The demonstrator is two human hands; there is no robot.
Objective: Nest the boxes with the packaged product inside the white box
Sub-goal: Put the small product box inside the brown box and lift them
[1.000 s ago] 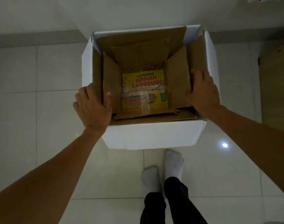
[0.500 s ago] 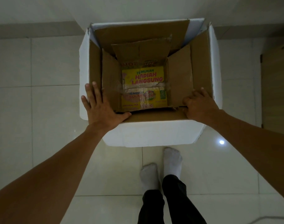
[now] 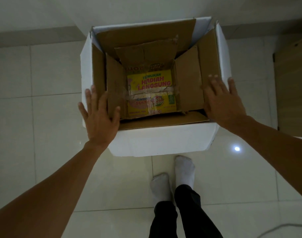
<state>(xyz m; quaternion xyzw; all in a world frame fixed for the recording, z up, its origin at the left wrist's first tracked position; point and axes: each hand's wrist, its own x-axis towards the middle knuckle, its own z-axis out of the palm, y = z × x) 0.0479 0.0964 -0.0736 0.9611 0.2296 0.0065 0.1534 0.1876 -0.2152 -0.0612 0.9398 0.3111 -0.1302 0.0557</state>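
Where the floor (image 3: 43, 117) is tiled and pale, the scene is laid out as follows.

White box (image 3: 160, 140): it is set on the floor, open at the top, with its near wall towards the person's feet.

Brown box (image 3: 188, 86): it is nested inside the white box, with its flaps raised against the white walls; its near flap is seen lying along the near rim.

Product (image 3: 151, 93): a yellow printed pack, taped across the middle, is seen flat at the bottom of the brown box, between the two sets of fingers and lower than them.

Left hand (image 3: 99, 117): it is laid flat over the near left corner of the white box. The fingers (image 3: 92, 97) are spread; nothing is pinched. The thumb is pointed inwards over the brown flap, and the outer fingers are reaching past the white wall. Whether the palm is pressed down cannot be told.

Right hand (image 3: 222, 102): it is laid flat over the right rim near the near corner. The fingers (image 3: 213, 83) are spread and nothing is gripped; most of them are placed on the brown side flap, while the outermost one is on the white wall's top edge.

Socks (image 3: 183, 167): two white socks below black trouser legs are seen on the floor, just near of the white box.

Cabinet (image 3: 294, 83): a wooden panel is seen at the right edge, well apart from the right fingers.
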